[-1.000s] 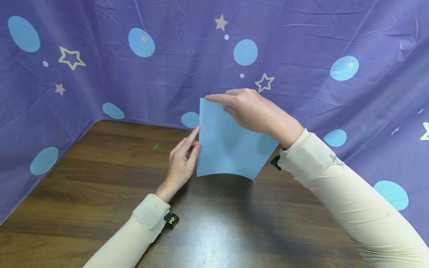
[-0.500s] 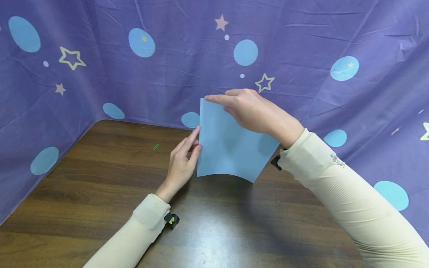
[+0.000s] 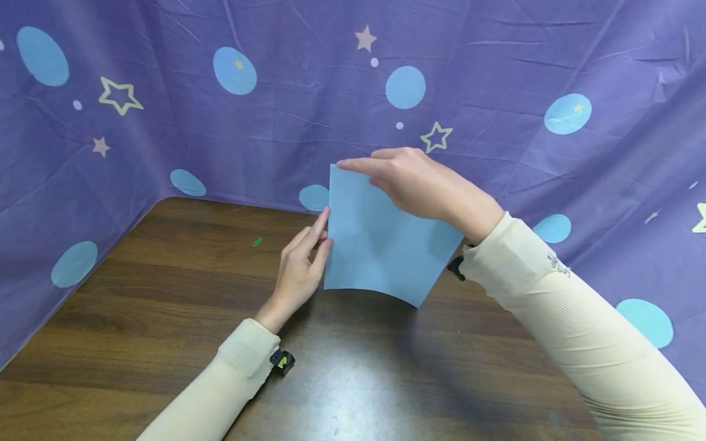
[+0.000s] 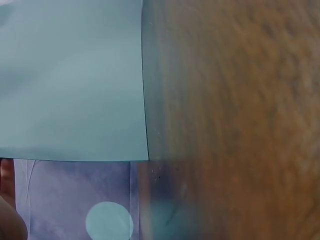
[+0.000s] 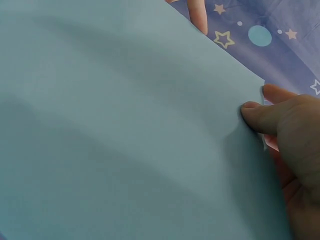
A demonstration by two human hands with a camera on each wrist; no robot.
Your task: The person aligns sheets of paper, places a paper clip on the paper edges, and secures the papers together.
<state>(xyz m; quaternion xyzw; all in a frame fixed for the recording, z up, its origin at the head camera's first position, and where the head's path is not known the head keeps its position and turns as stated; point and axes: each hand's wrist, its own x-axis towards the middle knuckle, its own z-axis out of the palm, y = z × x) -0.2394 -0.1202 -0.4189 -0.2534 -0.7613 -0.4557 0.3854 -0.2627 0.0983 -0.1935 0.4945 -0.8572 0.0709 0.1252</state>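
Note:
A light blue sheet of paper (image 3: pixel 380 245) stands raised above the table in the head view, its lower edge bowed. My right hand (image 3: pixel 419 184) pinches it at the top edge; in the right wrist view the thumb (image 5: pixel 257 117) lies on the near face and the other fingers are partly hidden behind. At the sheet's left edge, my left hand (image 3: pixel 298 263) touches with the tips of an extended index finger and thumb. In the left wrist view the sheet (image 4: pixel 75 85) fills the upper left, with part of the hand (image 4: pixel 9 215) at the corner.
A small green paper clip (image 3: pixel 257 242) lies on the brown wooden table (image 3: pixel 182 294), left of the sheet. Purple cloth (image 3: pixel 309 122) with stars and blue dots hangs behind and at both sides.
The sheet's lower right corner has dropped slightly. Both hands keep almost the same place and hold, and the paper clip has not moved.

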